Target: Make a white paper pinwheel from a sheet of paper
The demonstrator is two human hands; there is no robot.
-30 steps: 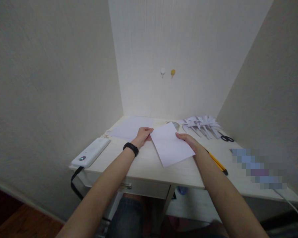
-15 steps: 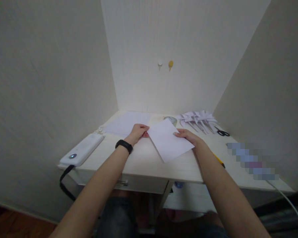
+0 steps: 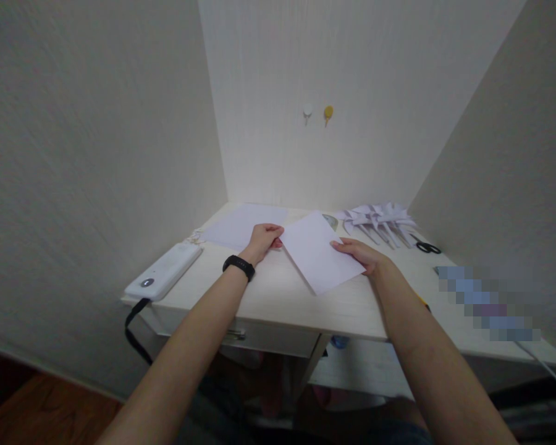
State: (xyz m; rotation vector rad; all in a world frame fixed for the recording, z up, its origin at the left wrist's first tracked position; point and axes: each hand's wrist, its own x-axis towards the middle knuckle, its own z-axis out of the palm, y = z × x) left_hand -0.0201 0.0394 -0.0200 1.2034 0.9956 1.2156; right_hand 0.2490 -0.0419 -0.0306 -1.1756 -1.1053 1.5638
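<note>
A white sheet of paper is held tilted above the desk, one corner pointing toward me. My left hand, below a black wristband, pinches its left corner between thumb and fingers. On the right edge, my right hand grips the paper with the thumb on top and the fingers underneath, mostly hidden. Behind the left hand lie flat white sheets. Partly covered by the held paper is a round tape roll. Several folded paper pinwheels are heaped at the back right.
Black scissors lie right of the pinwheels. A yellow-and-black tool is partly behind my right forearm. A white device with a black strap rests at the desk's left edge. Two hooks are on the back wall. A blurred-out item lies far right.
The view has shifted slightly, so the desk appears a little farther right. Both hands keep their hold on the paper, which looks almost unchanged in pose.
</note>
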